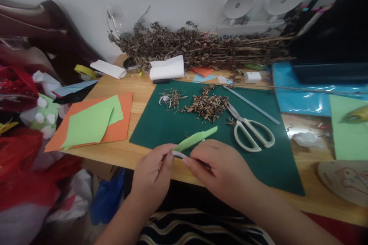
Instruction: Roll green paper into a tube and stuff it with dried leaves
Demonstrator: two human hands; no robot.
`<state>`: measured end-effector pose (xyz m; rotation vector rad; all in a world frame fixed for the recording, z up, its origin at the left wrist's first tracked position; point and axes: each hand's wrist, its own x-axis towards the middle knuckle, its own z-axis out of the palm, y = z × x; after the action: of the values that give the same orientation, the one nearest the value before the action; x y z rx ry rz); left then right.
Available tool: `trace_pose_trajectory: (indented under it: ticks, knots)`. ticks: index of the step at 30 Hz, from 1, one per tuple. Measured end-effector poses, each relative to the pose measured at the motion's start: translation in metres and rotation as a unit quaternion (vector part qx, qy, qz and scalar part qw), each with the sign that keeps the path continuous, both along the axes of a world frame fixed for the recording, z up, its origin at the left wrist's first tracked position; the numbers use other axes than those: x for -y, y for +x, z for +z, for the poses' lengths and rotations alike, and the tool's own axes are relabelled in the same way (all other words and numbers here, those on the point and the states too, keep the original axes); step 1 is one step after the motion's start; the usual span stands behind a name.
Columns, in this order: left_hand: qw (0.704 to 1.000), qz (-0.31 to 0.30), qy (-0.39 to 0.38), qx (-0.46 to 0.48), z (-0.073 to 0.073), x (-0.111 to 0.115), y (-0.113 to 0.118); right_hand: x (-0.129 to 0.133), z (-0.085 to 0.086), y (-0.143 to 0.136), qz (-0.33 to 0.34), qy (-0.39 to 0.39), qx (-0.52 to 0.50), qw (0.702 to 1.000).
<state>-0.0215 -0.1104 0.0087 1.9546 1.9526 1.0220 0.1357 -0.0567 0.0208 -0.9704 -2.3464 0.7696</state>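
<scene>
Close to the desk's front edge, my left hand [153, 172] pinches the near end of a narrow folded piece of green paper [192, 139]. A thin white strip [178, 154] curves from those fingertips to my right hand [221, 164], whose thumb and forefinger are closed on its other end. The green paper's far end points up and right over a dark green cutting mat [161, 126]. On the mat lie white-handled scissors [248, 132] with partly spread blades, a pile of dry leaves [207, 105], small dry stems [174, 99] and a translucent glue stick [251, 105].
Green sheets [89, 122] rest on orange paper [123, 122] at the left. Bundled dried plants [186, 46] line the wall, behind a white paper roll [167, 69]. A blue folder [301, 101], green paper [345, 138] and a drawn-on disc [345, 180] sit at the right.
</scene>
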Motion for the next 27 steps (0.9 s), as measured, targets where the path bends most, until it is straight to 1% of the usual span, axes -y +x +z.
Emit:
trace_pose_trajectory:
  ticks: [7,11,15,23,27]
  knots:
    - [1.0,-0.017,0.007,0.002,0.002,-0.0004,-0.0007,-0.0034,-0.0038,-0.0023,-0.006,-0.003,0.001,1.0]
    - [1.0,-0.026,-0.002,-0.003,0.0023,-0.0009,-0.002,-0.0039,-0.0049,-0.0037,-0.003,-0.012,0.002,1.0]
    - [0.999,-0.036,-0.01,0.0,0.0023,-0.0003,-0.0015,-0.0042,-0.0069,-0.0051,-0.015,-0.012,0.007,1.0]
    - [0.998,-0.028,-0.048,0.01,0.0018,0.0024,0.0,-0.0043,-0.01,-0.0059,-0.044,-0.012,0.013,0.999]
    - [0.998,-0.024,-0.049,0.023,0.0004,0.004,0.0008,-0.0043,-0.01,-0.0064,-0.058,0.0,0.004,0.998]
